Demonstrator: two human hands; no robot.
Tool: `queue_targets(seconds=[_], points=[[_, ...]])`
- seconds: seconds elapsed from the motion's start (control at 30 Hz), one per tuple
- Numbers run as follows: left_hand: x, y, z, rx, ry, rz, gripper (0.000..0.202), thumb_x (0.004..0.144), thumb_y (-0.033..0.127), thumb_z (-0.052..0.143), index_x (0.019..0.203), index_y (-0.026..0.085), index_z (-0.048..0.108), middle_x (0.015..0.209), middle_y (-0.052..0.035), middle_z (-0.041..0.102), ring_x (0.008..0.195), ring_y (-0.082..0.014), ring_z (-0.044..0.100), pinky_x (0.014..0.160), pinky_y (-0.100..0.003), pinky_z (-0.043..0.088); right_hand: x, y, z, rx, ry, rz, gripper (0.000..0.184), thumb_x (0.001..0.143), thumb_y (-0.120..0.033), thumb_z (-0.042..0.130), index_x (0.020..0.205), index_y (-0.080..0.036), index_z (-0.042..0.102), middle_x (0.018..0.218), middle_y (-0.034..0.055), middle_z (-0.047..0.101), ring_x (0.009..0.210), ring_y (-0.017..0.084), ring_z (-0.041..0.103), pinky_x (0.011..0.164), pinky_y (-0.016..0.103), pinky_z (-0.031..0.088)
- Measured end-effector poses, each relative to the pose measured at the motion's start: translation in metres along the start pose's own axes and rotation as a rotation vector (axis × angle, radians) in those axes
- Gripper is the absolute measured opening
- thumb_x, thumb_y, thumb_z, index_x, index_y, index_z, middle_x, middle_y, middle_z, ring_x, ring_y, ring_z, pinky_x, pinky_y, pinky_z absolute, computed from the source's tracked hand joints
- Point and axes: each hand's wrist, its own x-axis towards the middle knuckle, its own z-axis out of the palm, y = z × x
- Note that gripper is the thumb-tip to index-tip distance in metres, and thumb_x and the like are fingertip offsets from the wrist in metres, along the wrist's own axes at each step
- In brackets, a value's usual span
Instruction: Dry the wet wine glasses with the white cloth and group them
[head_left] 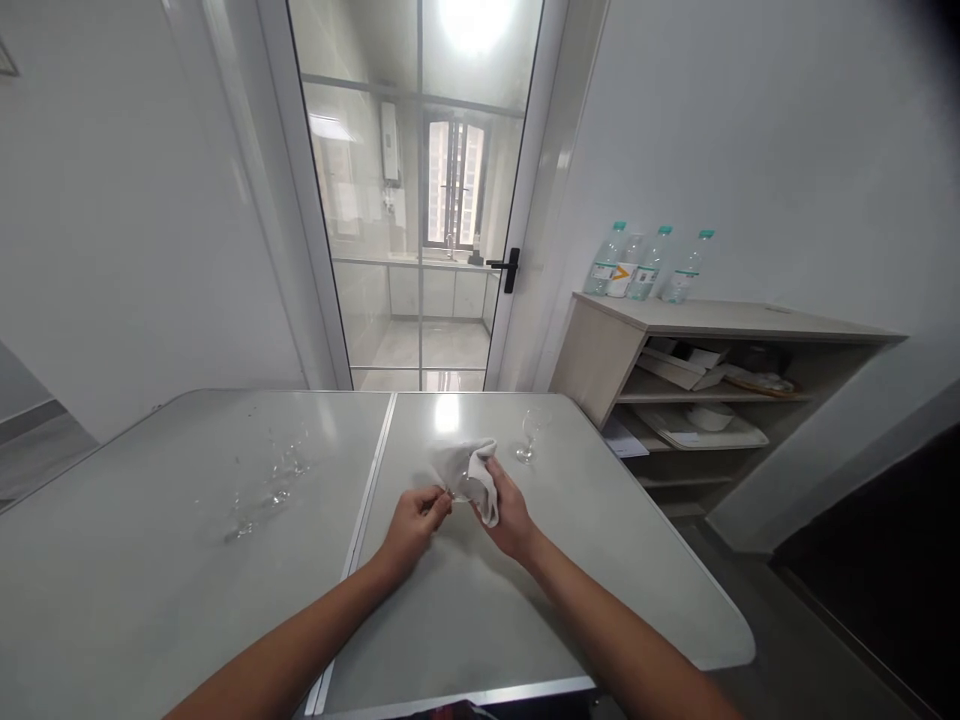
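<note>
I have the clear glass [462, 490] just over the table [465, 620], partly hidden by the white cloth [486, 497] — wiping, I judge. My left hand [416, 518] pinches the glass; my right hand [511, 515] clasps the cloth around it. Turning it calls for light pressure. A stemmed glass [526, 453] stands near, beyond my right — I'd use the room nearer me, inside the table's front edge.

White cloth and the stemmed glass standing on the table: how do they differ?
The white cloth is opaque; the stemmed glass is see-through. The white cloth is bunched in the right hand; the stemmed glass stands upright, untouched, on the table. Both are right of the table seam.
</note>
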Motion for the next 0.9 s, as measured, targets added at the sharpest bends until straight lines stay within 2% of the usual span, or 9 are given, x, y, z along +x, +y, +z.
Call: queue_targets(seconds=[0.13,0.2,0.37,0.43,0.5,0.6,0.7,0.8,0.9], points=[[0.001,-0.003,0.008,-0.218,-0.042,-0.099,0.057,0.091,0.065,0.054,0.063,0.016,0.055,0.054,0.0017,0.045,0.053,-0.0108,0.040,0.054,-0.024,0.032,-0.007,0.007,0.006,-0.105,0.012,-0.133,0.055,0.098,-0.061,0.046,0.137,-0.023,0.045,0.106,0.0070,0.063,0.090,0.020,0.060,0.081,0.032,0.053],[0.000,-0.003,0.010,-0.246,-0.038,-0.111,0.058,0.089,0.067,0.055,0.063,0.016,0.055,0.053,0.0014,0.047,0.053,-0.0106,0.040,0.054,-0.024,0.032,-0.008,0.010,0.007,-0.240,0.003,-0.248,0.057,0.096,-0.053,0.054,0.143,-0.024,0.039,0.113,0.0085,0.061,0.095,0.022,0.060,0.086,0.034,0.053],[-0.003,0.006,0.009,-0.132,-0.042,-0.045,0.058,0.089,0.066,0.055,0.058,0.016,0.051,0.050,0.0024,0.045,0.050,-0.0097,0.040,0.054,-0.024,0.031,-0.005,0.013,0.000,-0.581,0.067,-0.568,0.056,0.088,-0.036,0.066,0.138,-0.025,0.044,0.128,0.0125,0.056,0.117,0.030,0.057,0.100,0.045,0.049],[-0.005,0.010,0.010,-0.044,-0.046,0.002,0.054,0.092,0.058,0.053,0.059,0.016,0.050,0.050,0.0031,0.044,0.051,-0.0097,0.040,0.054,-0.023,0.030,-0.004,0.012,-0.003,-0.683,0.098,-0.663,0.056,0.085,-0.032,0.068,0.137,-0.026,0.048,0.125,0.0132,0.058,0.114,0.031,0.058,0.097,0.046,0.052],[-0.008,0.013,0.011,0.092,-0.029,0.071,0.045,0.096,0.045,0.050,0.060,0.016,0.050,0.053,0.0031,0.045,0.053,-0.0098,0.040,0.055,-0.023,0.029,-0.004,0.010,-0.004,-0.759,0.133,-0.707,0.049,0.084,-0.028,0.068,0.131,-0.027,0.056,0.117,0.0130,0.060,0.107,0.031,0.060,0.092,0.046,0.053],[-0.011,0.012,0.012,0.363,0.000,0.188,0.034,0.093,0.027,0.050,0.061,0.017,0.050,0.056,0.0021,0.049,0.054,-0.0101,0.040,0.057,-0.025,0.028,-0.006,0.003,-0.002,-0.804,0.150,-0.687,0.026,0.082,-0.025,0.067,0.109,-0.026,0.068,0.102,0.0107,0.062,0.095,0.029,0.060,0.084,0.044,0.053],[-0.012,0.007,0.009,0.613,0.005,0.311,0.029,0.092,0.022,0.052,0.063,0.018,0.052,0.057,0.0001,0.055,0.052,-0.0120,0.045,0.057,-0.027,0.027,-0.005,-0.007,0.001,-0.754,0.127,-0.553,0.008,0.082,-0.023,0.065,0.089,-0.024,0.069,0.086,0.0061,0.063,0.081,0.024,0.059,0.078,0.039,0.051],[-0.012,0.001,0.005,0.779,0.002,0.453,0.033,0.095,0.026,0.054,0.064,0.019,0.053,0.056,-0.0015,0.058,0.051,-0.0140,0.050,0.056,-0.029,0.027,-0.002,-0.014,0.001,-0.622,0.070,-0.357,0.006,0.081,-0.022,0.064,0.083,-0.022,0.069,0.079,0.0026,0.066,0.073,0.020,0.059,0.073,0.034,0.048],[-0.011,-0.001,0.003,0.828,-0.007,0.548,0.034,0.096,0.028,0.054,0.063,0.019,0.053,0.055,-0.0019,0.058,0.051,-0.0146,0.052,0.057,-0.030,0.029,0.004,-0.015,-0.004,-0.459,-0.004,-0.199,0.010,0.080,-0.026,0.066,0.085,-0.020,0.073,0.081,0.0022,0.069,0.075,0.020,0.061,0.070,0.031,0.046]])
